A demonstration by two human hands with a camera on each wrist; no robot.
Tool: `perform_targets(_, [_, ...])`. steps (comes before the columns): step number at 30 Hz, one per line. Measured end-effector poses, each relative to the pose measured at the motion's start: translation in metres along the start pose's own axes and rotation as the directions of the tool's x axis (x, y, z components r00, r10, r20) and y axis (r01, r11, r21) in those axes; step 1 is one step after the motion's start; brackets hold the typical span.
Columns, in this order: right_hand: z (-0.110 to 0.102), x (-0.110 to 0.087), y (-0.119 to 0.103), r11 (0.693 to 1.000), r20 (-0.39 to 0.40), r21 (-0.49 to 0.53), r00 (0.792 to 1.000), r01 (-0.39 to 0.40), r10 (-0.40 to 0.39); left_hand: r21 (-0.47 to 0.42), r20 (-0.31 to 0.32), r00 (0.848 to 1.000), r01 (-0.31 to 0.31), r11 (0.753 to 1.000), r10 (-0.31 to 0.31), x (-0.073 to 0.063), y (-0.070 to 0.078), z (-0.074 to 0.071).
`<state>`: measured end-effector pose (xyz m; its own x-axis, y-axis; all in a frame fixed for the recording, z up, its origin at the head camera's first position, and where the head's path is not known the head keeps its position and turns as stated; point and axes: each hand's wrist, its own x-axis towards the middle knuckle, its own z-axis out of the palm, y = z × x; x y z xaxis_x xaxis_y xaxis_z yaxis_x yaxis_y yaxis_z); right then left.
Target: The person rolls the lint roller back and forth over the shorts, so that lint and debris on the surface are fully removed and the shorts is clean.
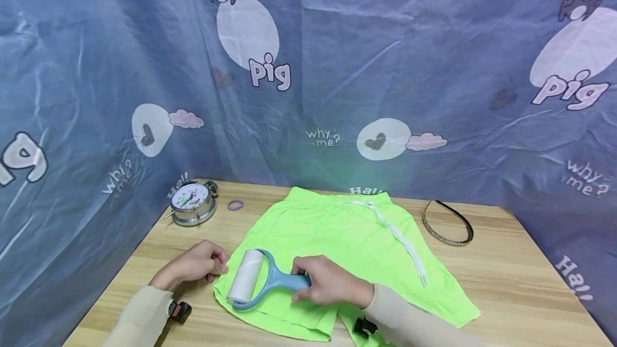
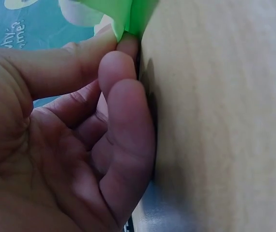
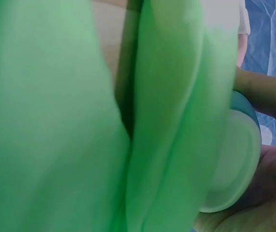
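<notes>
Neon-green shorts (image 1: 332,234) with a white drawstring (image 1: 397,237) lie spread on the wooden table, waistband toward the back. My right hand (image 1: 330,283) grips the blue handle of a lint roller (image 1: 247,277), whose white roll rests on the left leg of the shorts. At that leg's outer edge, my left hand (image 1: 195,263) pinches the fabric between thumb and index finger, its other fingers curled, as the left wrist view shows. In the right wrist view, green cloth fills most of the picture and the pale handle end (image 3: 237,162) shows beside the right hand; the roll is hidden.
A silver alarm clock (image 1: 193,205) sits at the back left, with a purple hair tie (image 1: 235,205) beside it. To the right of the shorts lies a dark headband (image 1: 453,241). Blue printed fabric (image 1: 337,68) encloses the table's back and sides.
</notes>
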<state>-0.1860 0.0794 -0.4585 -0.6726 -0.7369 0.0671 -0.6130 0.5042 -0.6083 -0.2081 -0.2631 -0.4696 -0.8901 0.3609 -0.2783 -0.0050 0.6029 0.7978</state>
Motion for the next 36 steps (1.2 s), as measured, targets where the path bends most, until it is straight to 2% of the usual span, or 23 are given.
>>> perform_targets(9, [-0.013,-0.017,0.002,1.000,-0.009,0.008,1.000,-0.024,0.024,-0.016,0.007,1.000,0.002,1.000,-0.002,-0.001,0.003,-0.003])
perform_targets(15, [-0.022,-0.028,0.004,0.999,-0.031,0.008,0.999,-0.040,0.040,-0.003,-0.010,1.000,0.010,1.000,-0.010,0.000,0.006,-0.005])
perform_targets(23, [-0.029,-0.056,0.005,0.999,-0.057,0.011,0.997,-0.048,0.049,-0.029,0.025,1.000,-0.005,1.000,0.005,-0.003,0.002,0.001])
perform_targets(31, [-0.035,-0.075,0.008,1.000,-0.098,-0.017,0.995,-0.023,0.021,-0.016,0.027,0.999,-0.022,1.000,0.022,-0.002,0.000,0.000])
perform_targets(36, [-0.042,-0.089,0.011,0.999,-0.099,-0.006,0.994,-0.043,0.042,0.005,0.028,0.999,-0.024,1.000,0.024,-0.003,0.002,-0.001])
